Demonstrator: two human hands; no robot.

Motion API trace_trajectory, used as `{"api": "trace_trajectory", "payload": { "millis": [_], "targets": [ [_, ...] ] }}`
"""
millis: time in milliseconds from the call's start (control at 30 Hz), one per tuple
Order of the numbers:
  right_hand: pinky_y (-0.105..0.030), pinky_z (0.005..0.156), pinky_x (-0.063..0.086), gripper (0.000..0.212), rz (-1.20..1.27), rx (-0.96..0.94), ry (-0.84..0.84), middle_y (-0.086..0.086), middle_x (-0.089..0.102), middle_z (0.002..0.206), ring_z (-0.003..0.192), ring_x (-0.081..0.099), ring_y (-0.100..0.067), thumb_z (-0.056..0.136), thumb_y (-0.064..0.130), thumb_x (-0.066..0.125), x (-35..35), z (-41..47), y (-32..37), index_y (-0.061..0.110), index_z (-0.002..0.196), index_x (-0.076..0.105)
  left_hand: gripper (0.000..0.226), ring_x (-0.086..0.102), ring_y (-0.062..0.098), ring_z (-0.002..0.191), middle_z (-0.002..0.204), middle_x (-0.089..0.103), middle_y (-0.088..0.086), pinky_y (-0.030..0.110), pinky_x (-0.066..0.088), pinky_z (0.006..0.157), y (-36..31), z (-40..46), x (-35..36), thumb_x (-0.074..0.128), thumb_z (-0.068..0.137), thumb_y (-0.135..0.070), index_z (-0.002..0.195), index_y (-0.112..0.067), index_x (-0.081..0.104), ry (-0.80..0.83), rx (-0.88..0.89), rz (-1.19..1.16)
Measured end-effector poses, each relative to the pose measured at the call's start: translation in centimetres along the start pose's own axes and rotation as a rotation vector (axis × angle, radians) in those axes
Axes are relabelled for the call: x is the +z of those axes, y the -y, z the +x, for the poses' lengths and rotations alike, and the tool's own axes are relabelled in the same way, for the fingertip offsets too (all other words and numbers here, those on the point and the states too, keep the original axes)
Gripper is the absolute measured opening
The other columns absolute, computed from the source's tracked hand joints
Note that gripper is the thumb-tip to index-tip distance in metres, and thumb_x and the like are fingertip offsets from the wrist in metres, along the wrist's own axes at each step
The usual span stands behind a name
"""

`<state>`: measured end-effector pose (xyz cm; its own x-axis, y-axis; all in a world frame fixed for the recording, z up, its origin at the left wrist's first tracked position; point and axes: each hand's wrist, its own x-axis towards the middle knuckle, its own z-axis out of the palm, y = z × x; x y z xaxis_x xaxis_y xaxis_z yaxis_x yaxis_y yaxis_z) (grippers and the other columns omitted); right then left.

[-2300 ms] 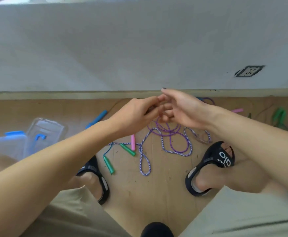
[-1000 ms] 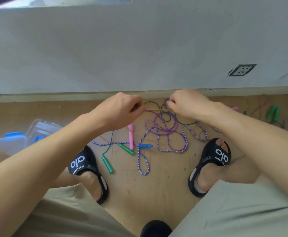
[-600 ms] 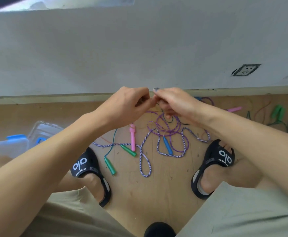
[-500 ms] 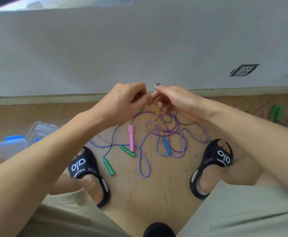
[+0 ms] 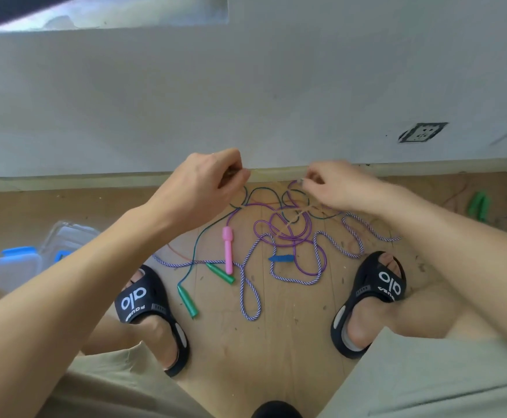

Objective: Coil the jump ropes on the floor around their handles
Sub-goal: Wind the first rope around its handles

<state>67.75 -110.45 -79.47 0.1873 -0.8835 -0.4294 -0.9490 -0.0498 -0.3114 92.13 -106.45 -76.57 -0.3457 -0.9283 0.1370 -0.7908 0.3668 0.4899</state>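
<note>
Both the left hand (image 5: 204,188) and right hand (image 5: 333,188) are pinching strands lifted from the tangled jump ropes (image 5: 282,236) lying on the floor (image 5: 276,342), apparently separating one rope before winding it round its handle.

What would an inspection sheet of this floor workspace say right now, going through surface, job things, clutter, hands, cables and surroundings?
Surface: wooden floor, scuffed, with specks of debris.
Job's things: tangled ropes, none coiled: purple rope, striped rope, dark green rope; pink handle, blue handle, two green handles lying loose.
Clutter: clear bin with blue clips at left; more green handles at far right.
Hands: left hand and right hand each pinch a thin strand, held apart above the tangle.
Cables: nothing seen.
Surroundings: grey wall with a socket; black slides on both feet.
</note>
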Motion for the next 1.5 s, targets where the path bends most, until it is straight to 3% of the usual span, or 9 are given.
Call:
{"api": "trace_trajectory", "payload": {
  "millis": [133, 300, 433, 667, 833, 1000, 1167, 1267, 1500],
  "targets": [
    [-0.031, 0.071, 0.050, 0.048, 1.033, -0.050, 0.144, -0.009, 0.061, 0.067, 0.066, 0.058, -0.023, 0.108, 0.034, 0.030, 2.0, -1.9, 4.9, 0.011, 0.079, 0.060, 0.020, 0.039, 0.018, 0.054, 0.053, 0.040, -0.005, 0.031, 0.034, 0.053, -1.5, 0.2, 0.2, 0.055, 0.097, -0.024, 0.081, -0.013, 0.051, 0.007, 0.109, -0.043],
    [-0.035, 0.054, 0.022, 0.050, 0.306, -0.215, -0.371, 0.001, 0.024, 0.052, 0.054, 0.029, -0.017, 0.100, 0.035, 0.050, -0.3, -1.0, 2.5, 0.018, 0.059, 0.028, 0.026, 0.041, 0.023, 0.056, 0.055, 0.045, -0.004, 0.033, 0.040, 0.053, -0.1, 0.0, 0.2, 0.056, 0.095, -0.035, 0.079, -0.014, 0.052, 0.030, 0.086, 0.086],
    [-0.032, 0.061, 0.036, 0.040, -0.162, 0.023, -0.360, -0.010, 0.059, 0.069, 0.076, 0.056, -0.034, 0.098, 0.038, 0.047, -2.0, 0.7, -1.1, 0.014, 0.067, 0.055, 0.025, 0.044, 0.029, 0.057, 0.055, 0.044, -0.005, 0.038, 0.046, 0.054, 0.8, -0.1, -0.6, 0.055, 0.094, -0.033, 0.078, -0.015, 0.050, -0.013, 0.050, 0.137],
    [-0.030, 0.080, 0.048, 0.057, 0.944, -0.212, 0.151, -0.010, 0.071, 0.086, 0.080, 0.062, -0.014, 0.108, 0.040, 0.023, 1.8, -2.1, 5.9, 0.010, 0.095, 0.070, 0.021, 0.035, 0.024, 0.054, 0.054, 0.037, -0.005, 0.036, 0.036, 0.051, -1.6, 0.2, -1.0, 0.056, 0.095, -0.026, 0.080, -0.013, 0.049, -0.049, 0.190, 0.034],
    [-0.036, 0.055, 0.030, 0.058, 0.149, -0.312, -0.295, -0.005, 0.035, 0.049, 0.053, 0.039, -0.021, 0.101, 0.043, 0.044, 1.2, -1.6, 3.9, 0.011, 0.053, 0.041, 0.025, 0.049, 0.032, 0.061, 0.059, 0.038, -0.009, 0.032, 0.040, 0.051, 0.5, 0.0, -0.7, 0.056, 0.091, -0.040, 0.078, -0.021, 0.044, 0.105, 0.143, 0.269],
    [-0.033, 0.068, 0.041, 0.046, -0.261, 0.063, -0.176, -0.011, 0.061, 0.078, 0.079, 0.057, -0.031, 0.103, 0.040, 0.032, 1.0, 1.3, -1.2, 0.014, 0.074, 0.056, 0.027, 0.050, 0.036, 0.060, 0.062, 0.051, 0.005, 0.032, 0.038, 0.052, 2.2, 0.0, -1.6, 0.055, 0.092, -0.034, 0.076, -0.014, 0.051, 0.045, -0.020, 0.353],
    [-0.035, 0.099, 0.042, 0.049, 0.733, 0.076, 0.290, -0.008, 0.072, 0.111, 0.103, 0.066, -0.022, 0.107, 0.043, 0.024, 2.3, -0.3, 1.8, 0.017, 0.124, 0.061, 0.031, 0.045, 0.037, 0.053, 0.055, 0.042, 0.001, 0.033, 0.038, 0.047, 0.7, -0.1, -1.0, 0.053, 0.093, -0.034, 0.071, -0.013, 0.046, 0.013, 0.093, 0.311],
    [-0.031, 0.076, 0.048, 0.049, 1.186, -0.028, 0.316, -0.007, 0.062, 0.070, 0.067, 0.061, -0.019, 0.106, 0.041, 0.028, 2.1, -1.2, 4.9, 0.012, 0.087, 0.062, 0.027, 0.043, 0.036, 0.054, 0.056, 0.034, -0.006, 0.034, 0.040, 0.047, -0.3, 0.0, -0.1, 0.050, 0.091, -0.038, 0.073, -0.018, 0.045, 0.052, 0.165, 0.279],
    [-0.035, 0.057, 0.034, 0.045, 0.188, -0.137, -0.204, 0.001, 0.045, 0.056, 0.063, 0.045, -0.025, 0.100, 0.040, 0.048, 2.0, 0.0, 0.6, 0.015, 0.062, 0.047, 0.034, 0.039, 0.036, 0.054, 0.052, 0.035, -0.003, 0.034, 0.037, 0.048, 1.6, 0.7, -1.6, 0.055, 0.095, -0.033, 0.069, -0.016, 0.043, -0.059, 0.051, 0.278]
  ]
}}
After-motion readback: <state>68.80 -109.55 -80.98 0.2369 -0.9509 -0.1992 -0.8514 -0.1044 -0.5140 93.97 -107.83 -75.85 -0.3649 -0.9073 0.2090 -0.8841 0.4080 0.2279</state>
